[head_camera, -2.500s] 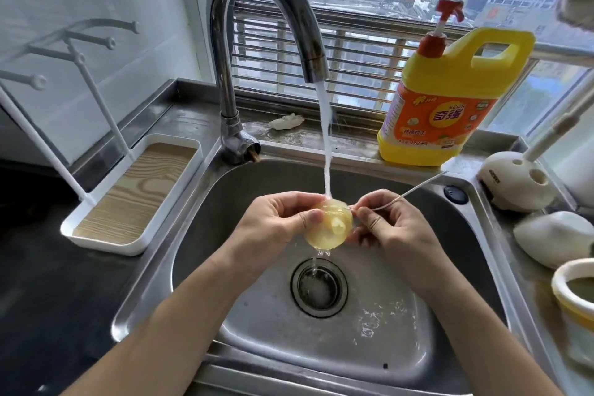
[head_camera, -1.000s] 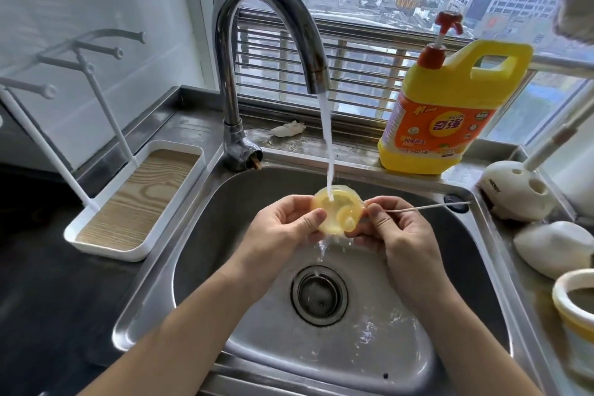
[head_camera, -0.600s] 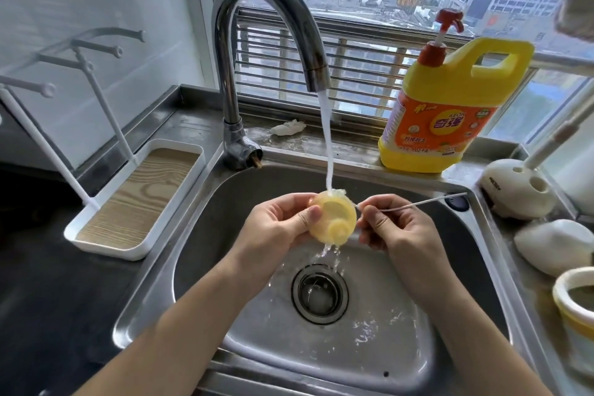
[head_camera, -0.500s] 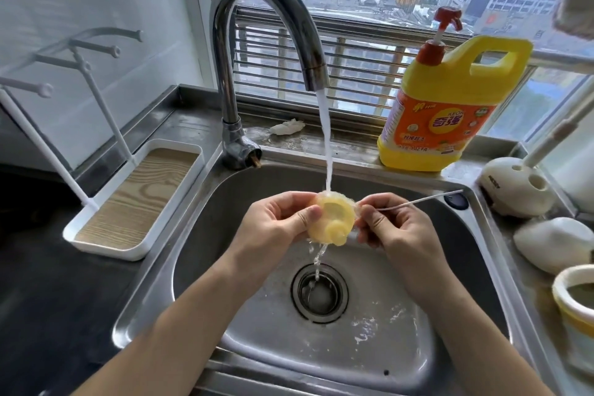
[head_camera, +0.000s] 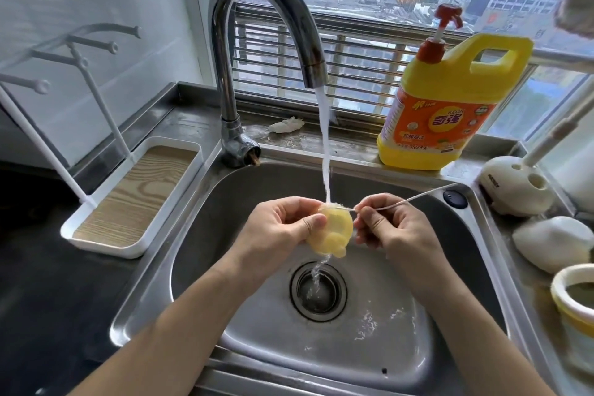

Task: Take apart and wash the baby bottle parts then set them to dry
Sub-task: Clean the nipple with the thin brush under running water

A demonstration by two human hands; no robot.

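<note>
**Now: nipple under the tap, thin brush at its top edge**

Over the middle of the sink [head_camera: 225,202], just behind the drain [head_camera: 318,291], two bare hands meet under water [head_camera: 325,145] running from the tap [head_camera: 266,10]. The left hand [head_camera: 279,231] grips a soft yellow nipple [head_camera: 334,235], thumb across its front, teat end pointing down and toward the viewer. The right hand [head_camera: 392,225] pinches a thin white brush [head_camera: 418,198] near its working end. The nipple lies just left of that pinch. The brush's long axis runs from the nipple's upper edge out to the right, rising toward the sink's back right corner. Probably the tip next goes leftward along that line. A drying rack [head_camera: 128,196] stands beside the sink's left edge.
</note>
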